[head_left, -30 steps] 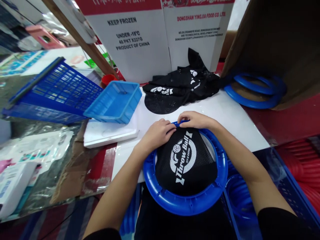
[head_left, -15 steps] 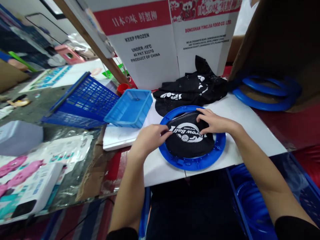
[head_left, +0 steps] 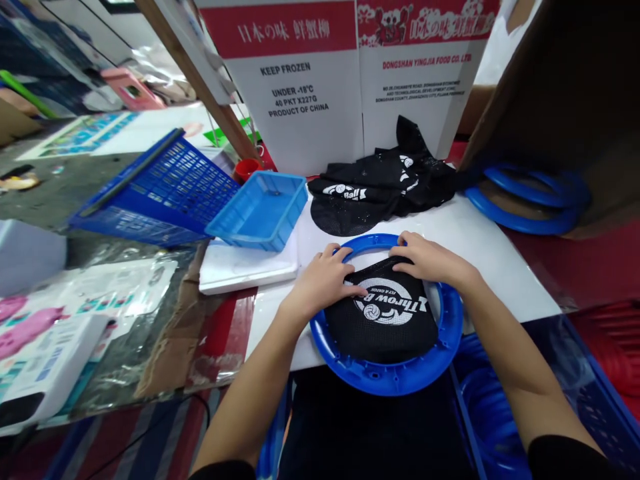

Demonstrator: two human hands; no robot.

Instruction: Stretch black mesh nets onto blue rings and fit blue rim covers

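Note:
A blue plastic ring (head_left: 390,377) lies at the near edge of the white table (head_left: 490,253), partly hanging over it. A black mesh net (head_left: 383,320) with white "Throw Ball" print is stretched inside the ring, with the print upside down to me. My left hand (head_left: 323,283) presses on the net's far left edge, fingers curled against the ring. My right hand (head_left: 427,260) grips the net at the ring's far rim, fingers bent over it.
A pile of black mesh nets (head_left: 380,187) lies behind the ring. A light blue tray (head_left: 257,210) and a dark blue basket (head_left: 155,190) stand to the left. More blue rings (head_left: 525,200) lie at the right by a brown carton. White cartons stand at the back.
The ring with the net was turned round, so the print reads upside down. It then came nearer the table's edge. Both hands shifted to the net's far edge.

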